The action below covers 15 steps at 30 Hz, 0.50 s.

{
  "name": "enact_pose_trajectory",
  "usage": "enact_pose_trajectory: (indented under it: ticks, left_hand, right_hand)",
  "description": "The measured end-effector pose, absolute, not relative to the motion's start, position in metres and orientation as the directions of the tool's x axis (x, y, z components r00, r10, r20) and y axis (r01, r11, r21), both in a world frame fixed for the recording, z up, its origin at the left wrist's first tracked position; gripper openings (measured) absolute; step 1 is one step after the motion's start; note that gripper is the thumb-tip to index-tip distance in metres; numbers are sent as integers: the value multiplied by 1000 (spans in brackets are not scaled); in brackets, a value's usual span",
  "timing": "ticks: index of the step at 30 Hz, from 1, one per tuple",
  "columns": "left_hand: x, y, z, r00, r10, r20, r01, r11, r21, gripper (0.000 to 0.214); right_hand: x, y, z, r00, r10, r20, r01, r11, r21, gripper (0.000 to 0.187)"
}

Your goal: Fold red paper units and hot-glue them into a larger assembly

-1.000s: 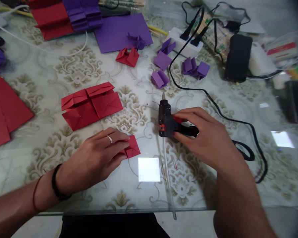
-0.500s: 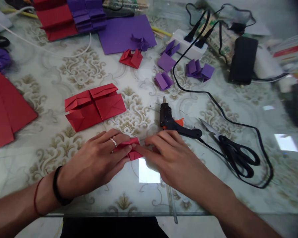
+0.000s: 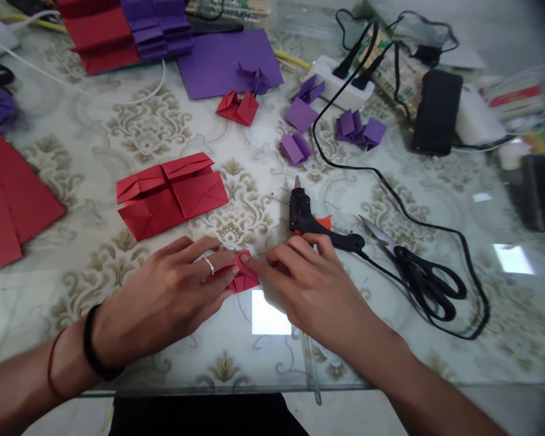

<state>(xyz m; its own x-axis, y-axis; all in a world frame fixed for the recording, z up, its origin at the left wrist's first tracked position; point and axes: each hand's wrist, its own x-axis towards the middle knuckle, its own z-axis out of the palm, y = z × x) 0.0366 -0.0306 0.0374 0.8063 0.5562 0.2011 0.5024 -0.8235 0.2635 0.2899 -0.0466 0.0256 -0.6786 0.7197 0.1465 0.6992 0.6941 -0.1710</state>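
Observation:
A small folded red paper [image 3: 245,282] lies on the glass table near its front edge. My left hand [image 3: 175,290] is closed over the paper's left part, with thumb and fingers pressing it down. From the other side, my right hand [image 3: 306,281] touches the paper's upper right part with one fingertip; its other fingers are curled, and their undersides are hidden. Just beyond the hands rests a larger folded red paper piece [image 3: 172,197]. A black hot glue gun [image 3: 315,221] lies past my right hand, with black-handled scissors [image 3: 413,266] to its right.
Several folded purple paper pieces [image 3: 297,148] and a small red one [image 3: 238,108] lie farther back. A white power strip [image 3: 340,85] has black cables running across the table. Red sheets [image 3: 13,206] are at the left, a purple sheet [image 3: 229,63] at the back.
My right fingertip has shifted slightly up and left along the small red paper, and a bit more of its lower right part shows. The whole view has slid a little.

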Motion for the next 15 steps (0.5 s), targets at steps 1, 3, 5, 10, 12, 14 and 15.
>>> enact_pose_trajectory:
  ticks: [1,3,5,10,12,14,15]
  left_hand:
    - [36,-30,39,808,555,196,505,-825,253,18]
    - [36,-31,41,815,551,179,507,-827,243,20]
    - [36,-31,42,822,546,160,506,-830,232,22]
    - [38,-34,41,824,544,155,519,-836,175,22]
    - [39,-35,40,826,544,148,523,-838,157,21]
    - [39,-34,40,827,543,146,524,-838,151,21]
    - [39,-33,39,827,542,149,522,-839,153,21]
  right_hand:
    - [290,-47,25,-672,724,154,704,690,-168,49]
    - [289,-47,26,-659,733,172,715,681,-158,46]
    - [289,-48,26,-651,737,180,722,675,-151,43]
    - [290,-49,23,-641,747,175,728,665,-169,41]
    - [290,-49,22,-639,746,188,725,666,-176,41]
    - [290,-48,20,-639,744,195,721,668,-186,41]
    - [290,-48,20,-640,744,193,718,668,-194,40]
